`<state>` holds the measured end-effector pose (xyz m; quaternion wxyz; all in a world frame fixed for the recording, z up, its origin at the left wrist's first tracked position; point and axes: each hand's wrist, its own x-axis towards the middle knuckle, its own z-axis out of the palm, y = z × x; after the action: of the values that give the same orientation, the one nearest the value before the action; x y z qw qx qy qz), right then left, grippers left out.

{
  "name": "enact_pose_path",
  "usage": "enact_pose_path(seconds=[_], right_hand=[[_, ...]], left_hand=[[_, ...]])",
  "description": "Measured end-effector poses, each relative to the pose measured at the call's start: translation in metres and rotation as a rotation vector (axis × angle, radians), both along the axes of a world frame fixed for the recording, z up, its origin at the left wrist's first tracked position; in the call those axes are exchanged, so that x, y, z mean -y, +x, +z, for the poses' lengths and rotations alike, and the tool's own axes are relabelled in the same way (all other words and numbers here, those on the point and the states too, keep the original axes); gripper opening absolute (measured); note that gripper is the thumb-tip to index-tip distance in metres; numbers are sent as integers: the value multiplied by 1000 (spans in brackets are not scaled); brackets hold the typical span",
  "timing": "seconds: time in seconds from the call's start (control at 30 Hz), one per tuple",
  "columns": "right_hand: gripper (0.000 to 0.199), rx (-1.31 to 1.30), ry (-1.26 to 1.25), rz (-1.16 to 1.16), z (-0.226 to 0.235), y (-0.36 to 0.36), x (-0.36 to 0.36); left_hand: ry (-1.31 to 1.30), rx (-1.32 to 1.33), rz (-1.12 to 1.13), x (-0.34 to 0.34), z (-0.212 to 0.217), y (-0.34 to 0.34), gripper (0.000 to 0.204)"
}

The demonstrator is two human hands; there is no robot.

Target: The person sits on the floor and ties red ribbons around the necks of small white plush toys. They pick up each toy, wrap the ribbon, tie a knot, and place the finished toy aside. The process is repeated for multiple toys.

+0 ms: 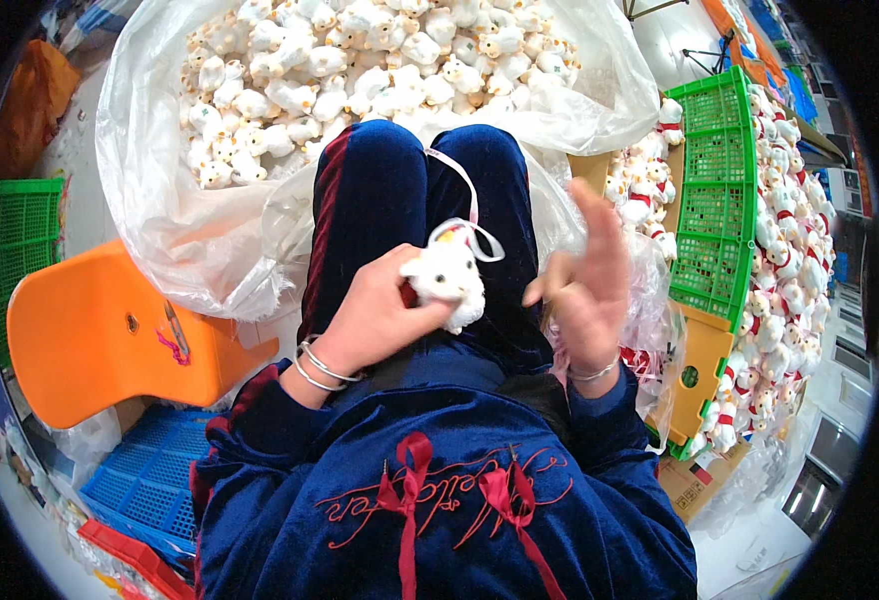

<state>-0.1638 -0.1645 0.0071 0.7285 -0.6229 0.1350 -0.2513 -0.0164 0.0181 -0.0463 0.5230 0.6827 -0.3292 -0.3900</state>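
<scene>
My left hand (pixel 380 308) is closed round a small white plush animal (pixel 442 280) with dark eyes, held over my lap. A narrow pale ribbon (pixel 473 190) loops at the top of the toy's head, and its long end trails up across my knee. To the right of the toy, my right hand (pixel 590 290) is raised, apart from it. Its fingers are stretched out and slightly blurred, the thumb pointing toward the toy, and nothing shows in them.
Beyond my knees lies a big clear plastic bag (pixel 140 150) full of white plush toys (pixel 370 60). Green crates (pixel 705 170) and toys with red neck bands (pixel 785 260) stand at the right. An orange chair (pixel 100 330) and blue crate (pixel 155 465) are at the left.
</scene>
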Motion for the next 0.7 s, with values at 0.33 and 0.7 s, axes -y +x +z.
enact_pose_path(seconds=[0.33, 0.7], right_hand=[[55, -529, 174, 287, -38, 15, 15], [17, -353, 255, 171, -56, 44, 14]], left_hand=[[-88, -705, -4, -7, 14, 35, 41], [41, -579, 6, -2, 18, 53, 43]])
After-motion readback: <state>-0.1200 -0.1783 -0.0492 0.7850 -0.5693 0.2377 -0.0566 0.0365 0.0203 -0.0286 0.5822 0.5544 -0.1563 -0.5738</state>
